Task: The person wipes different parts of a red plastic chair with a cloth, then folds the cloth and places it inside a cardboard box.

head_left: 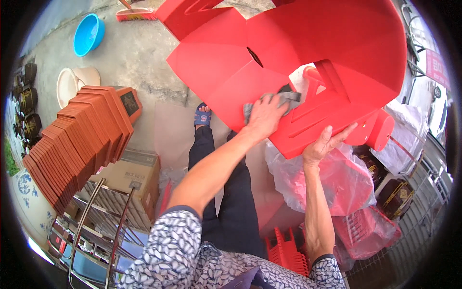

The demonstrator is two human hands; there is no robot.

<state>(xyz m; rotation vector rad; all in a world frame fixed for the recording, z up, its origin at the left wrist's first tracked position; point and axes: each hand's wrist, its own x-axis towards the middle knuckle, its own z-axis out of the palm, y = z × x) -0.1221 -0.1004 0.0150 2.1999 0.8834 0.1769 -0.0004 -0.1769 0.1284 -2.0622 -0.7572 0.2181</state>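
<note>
A large red moulded plastic chair (221, 53) with a narrow slot fills the upper right, tilted toward me. My left hand (265, 115) is closed on a grey cloth (291, 98) pressed against the chair's surface. At the chair's lower edge, my right hand (323, 146) rests with thumb and fingers stretched apart, touching the plastic. Part of the cloth is hidden under my left fingers.
Nested orange-brown square planters (84, 139) lean at left above a cardboard box (139, 176) and a metal rack (122, 216). A cream bucket (89, 77), blue basin (89, 34) and broom (134, 14) lie beyond. Plastic-wrapped red goods (358, 231) sit at lower right.
</note>
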